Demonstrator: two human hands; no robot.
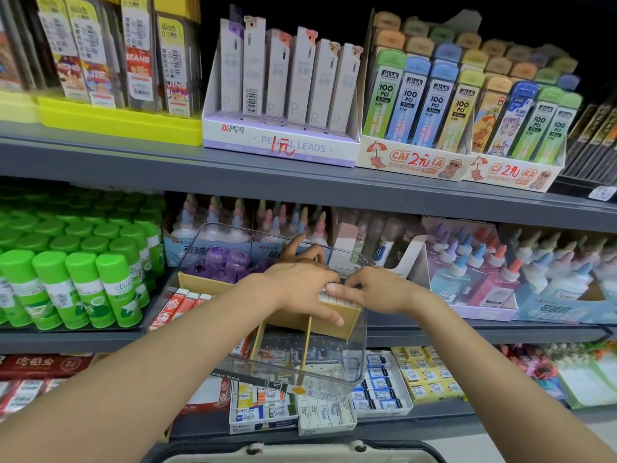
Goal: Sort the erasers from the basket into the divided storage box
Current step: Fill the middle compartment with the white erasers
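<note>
Clear box (347, 372) with tan dividers sits on the middle shelf (467, 332), tilted toward the viewer; red-and-white erasers (182, 304) at its 9 o'clock side, purple ones (227, 259) at 11. Both hands meet over the 1 o'clock compartment, left hand (300, 285) and right hand (374, 290) with fingers curled onto a row of white erasers (334, 297). Basket (300, 454) rim at 6 o'clock

Grey metal shop shelving (300, 177) fills the view in 3 tiers. Pencil-lead display boxes (280, 142) stand on the top tier, green glue sticks (76, 282) and pastel glue bottles (484, 275) on the middle one. Above, the background is dark.
</note>
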